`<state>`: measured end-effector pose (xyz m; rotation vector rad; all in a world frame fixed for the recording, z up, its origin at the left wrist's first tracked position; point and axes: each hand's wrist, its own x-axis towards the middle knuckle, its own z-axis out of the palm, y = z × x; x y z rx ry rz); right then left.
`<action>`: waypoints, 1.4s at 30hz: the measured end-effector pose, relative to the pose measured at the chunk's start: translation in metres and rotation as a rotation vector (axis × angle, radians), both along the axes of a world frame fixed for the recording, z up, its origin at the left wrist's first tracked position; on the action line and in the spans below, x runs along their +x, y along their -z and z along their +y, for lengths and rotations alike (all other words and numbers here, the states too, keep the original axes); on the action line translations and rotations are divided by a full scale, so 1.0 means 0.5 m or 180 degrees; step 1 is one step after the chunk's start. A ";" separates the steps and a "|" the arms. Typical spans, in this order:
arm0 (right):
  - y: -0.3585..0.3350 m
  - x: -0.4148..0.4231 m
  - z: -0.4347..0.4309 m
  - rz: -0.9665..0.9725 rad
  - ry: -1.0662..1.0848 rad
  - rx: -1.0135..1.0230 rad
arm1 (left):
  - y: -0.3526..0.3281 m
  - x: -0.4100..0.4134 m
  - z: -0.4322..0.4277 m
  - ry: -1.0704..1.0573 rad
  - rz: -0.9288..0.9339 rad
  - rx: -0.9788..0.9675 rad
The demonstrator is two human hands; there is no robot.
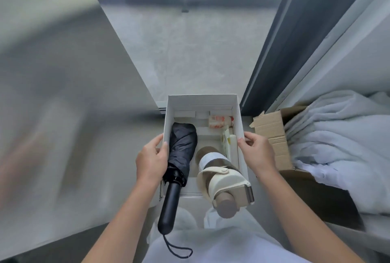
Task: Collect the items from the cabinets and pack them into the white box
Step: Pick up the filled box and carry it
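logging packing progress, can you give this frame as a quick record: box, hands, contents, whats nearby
container: white box, top open
left hand: grips the left wall
right hand: grips the right wall
left side: black folded umbrella, handle past the near edge
right side: bottle with cream strap, cap end past the near edge
along right wall: cream tube
far right corner: red-and-white packet
nearby: cardboard box on the right, white fabric beyond it

White box (239,115), black umbrella (181,148), cream-strapped bottle (219,169), brown carton (272,136).
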<state>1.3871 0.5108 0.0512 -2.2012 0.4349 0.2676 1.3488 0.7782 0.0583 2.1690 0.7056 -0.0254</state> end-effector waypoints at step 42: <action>0.825 0.416 0.104 0.0995 -0.0021 0.0065 | 0.824 0.394 0.107 -0.0045 0.0704 -0.0266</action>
